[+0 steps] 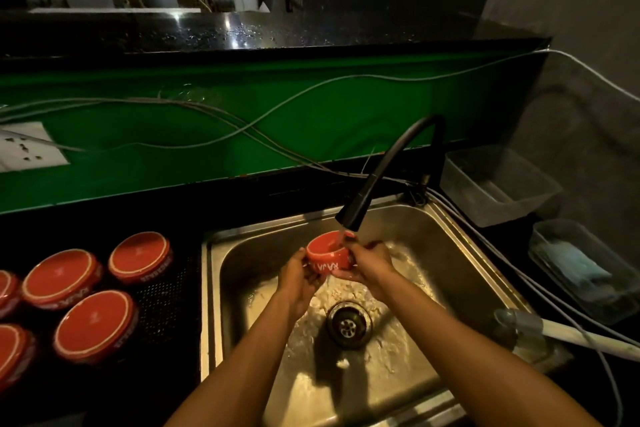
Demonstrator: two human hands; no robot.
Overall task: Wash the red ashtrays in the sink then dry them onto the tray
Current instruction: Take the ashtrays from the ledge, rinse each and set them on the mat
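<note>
The ashtray (329, 253) is a round, glossy red bowl with white lettering on its side wall, wet under the stream from the black faucet (356, 210). It is held over the sink (450, 246), above and behind the drain (349, 323). The left hand (299, 279) curls its fingers round the ashtray's left side and underside; the right hand (369, 265) grips the right rim, fingers bent over it. The basin leaves open room all round the hands, and its steel edges stand well apart from them. The ashtray's mouth tilts up and away toward the spout, the lettering reading upside down; being round, it has no clear long axis. On the dark tray (166, 291) to the left, five more ashtrays (93, 326) rest upside down.
</note>
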